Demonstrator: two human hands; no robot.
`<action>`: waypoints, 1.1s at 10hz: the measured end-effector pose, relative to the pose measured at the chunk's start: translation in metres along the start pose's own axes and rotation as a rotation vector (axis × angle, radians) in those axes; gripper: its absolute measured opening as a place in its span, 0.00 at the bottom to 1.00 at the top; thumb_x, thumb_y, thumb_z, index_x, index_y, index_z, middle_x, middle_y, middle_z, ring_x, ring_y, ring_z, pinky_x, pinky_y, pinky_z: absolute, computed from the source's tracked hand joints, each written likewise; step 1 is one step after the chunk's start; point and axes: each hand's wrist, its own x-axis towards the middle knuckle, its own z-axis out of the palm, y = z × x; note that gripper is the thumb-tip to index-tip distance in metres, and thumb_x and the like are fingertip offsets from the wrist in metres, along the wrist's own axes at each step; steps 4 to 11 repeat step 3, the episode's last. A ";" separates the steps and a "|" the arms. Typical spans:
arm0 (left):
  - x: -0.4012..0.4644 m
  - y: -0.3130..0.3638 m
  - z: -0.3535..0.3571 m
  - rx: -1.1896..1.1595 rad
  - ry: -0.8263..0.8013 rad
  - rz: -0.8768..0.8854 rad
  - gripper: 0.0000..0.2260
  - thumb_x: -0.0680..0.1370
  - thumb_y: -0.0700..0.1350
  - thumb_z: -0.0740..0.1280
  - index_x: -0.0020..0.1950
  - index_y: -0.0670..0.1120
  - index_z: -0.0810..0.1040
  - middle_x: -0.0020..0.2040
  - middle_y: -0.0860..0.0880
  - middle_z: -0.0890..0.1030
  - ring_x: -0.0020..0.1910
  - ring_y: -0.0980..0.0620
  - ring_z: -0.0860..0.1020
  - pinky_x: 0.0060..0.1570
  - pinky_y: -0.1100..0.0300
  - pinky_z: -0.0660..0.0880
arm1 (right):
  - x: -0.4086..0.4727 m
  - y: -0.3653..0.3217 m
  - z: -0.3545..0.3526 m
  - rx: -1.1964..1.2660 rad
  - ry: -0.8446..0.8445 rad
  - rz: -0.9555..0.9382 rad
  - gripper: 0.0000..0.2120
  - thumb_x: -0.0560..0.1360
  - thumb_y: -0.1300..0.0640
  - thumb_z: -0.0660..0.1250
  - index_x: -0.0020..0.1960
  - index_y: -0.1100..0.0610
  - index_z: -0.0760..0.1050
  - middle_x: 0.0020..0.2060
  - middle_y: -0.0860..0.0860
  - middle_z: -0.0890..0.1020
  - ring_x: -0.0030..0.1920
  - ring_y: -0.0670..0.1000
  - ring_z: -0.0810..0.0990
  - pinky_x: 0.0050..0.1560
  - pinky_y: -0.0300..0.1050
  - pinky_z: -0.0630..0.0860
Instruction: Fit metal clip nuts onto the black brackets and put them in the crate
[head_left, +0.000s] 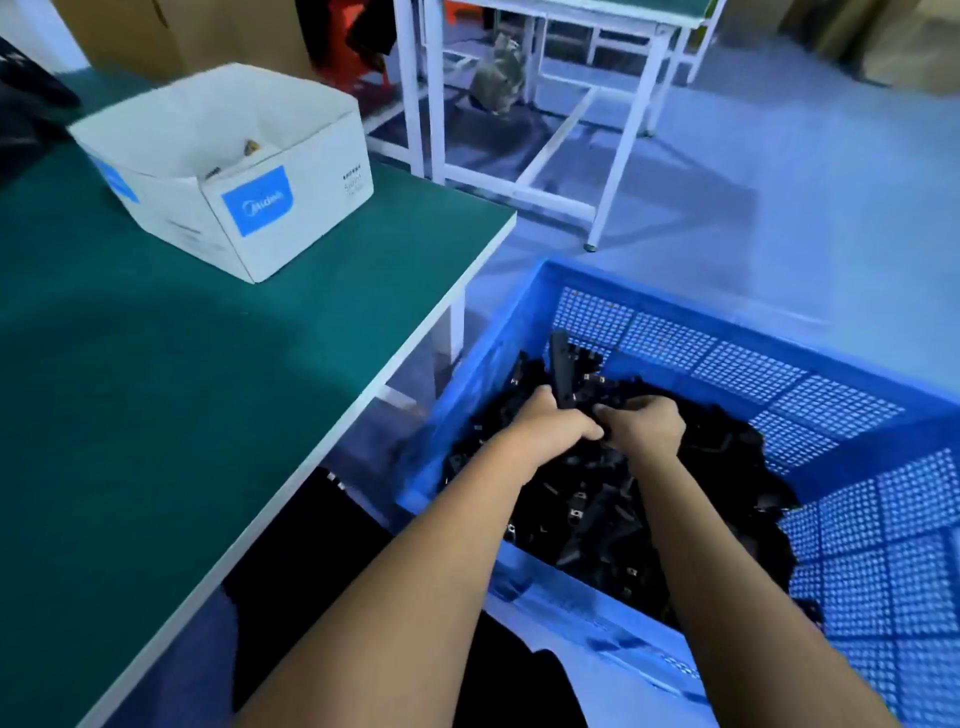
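Observation:
A blue perforated crate (841, 405) stands on the floor to the right of the table, heaped with black brackets (587, 499), some showing small metal clip nuts. Both my hands are down inside the crate, close together. My left hand (550, 421) grips a long black bracket (563, 371) that sticks up and away from it. My right hand (649, 423) is curled round black brackets on top of the pile, its fingers touching my left hand. What exactly sits under the fingers is hidden.
A green-topped table (156, 389) fills the left side, its white edge running beside the crate. On it stands an open white cardboard box (291, 208) with a few small metal parts inside. A white-framed table (571, 130) stands behind on the blue floor.

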 end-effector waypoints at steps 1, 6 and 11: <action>0.009 -0.015 -0.005 -0.025 -0.030 -0.055 0.43 0.68 0.49 0.77 0.80 0.50 0.61 0.71 0.51 0.71 0.63 0.48 0.74 0.68 0.48 0.74 | 0.018 0.013 0.016 -0.142 -0.072 0.076 0.14 0.67 0.51 0.82 0.41 0.59 0.82 0.38 0.56 0.84 0.44 0.58 0.85 0.45 0.48 0.82; 0.011 -0.007 -0.025 0.044 0.109 0.111 0.29 0.74 0.44 0.76 0.74 0.49 0.72 0.70 0.48 0.76 0.63 0.50 0.77 0.62 0.57 0.76 | 0.015 0.003 0.032 -0.239 -0.093 0.122 0.11 0.71 0.54 0.76 0.42 0.60 0.78 0.40 0.57 0.83 0.39 0.59 0.83 0.42 0.51 0.84; 0.011 -0.007 -0.025 0.044 0.109 0.111 0.29 0.74 0.44 0.76 0.74 0.49 0.72 0.70 0.48 0.76 0.63 0.50 0.77 0.62 0.57 0.76 | 0.015 0.003 0.032 -0.239 -0.093 0.122 0.11 0.71 0.54 0.76 0.42 0.60 0.78 0.40 0.57 0.83 0.39 0.59 0.83 0.42 0.51 0.84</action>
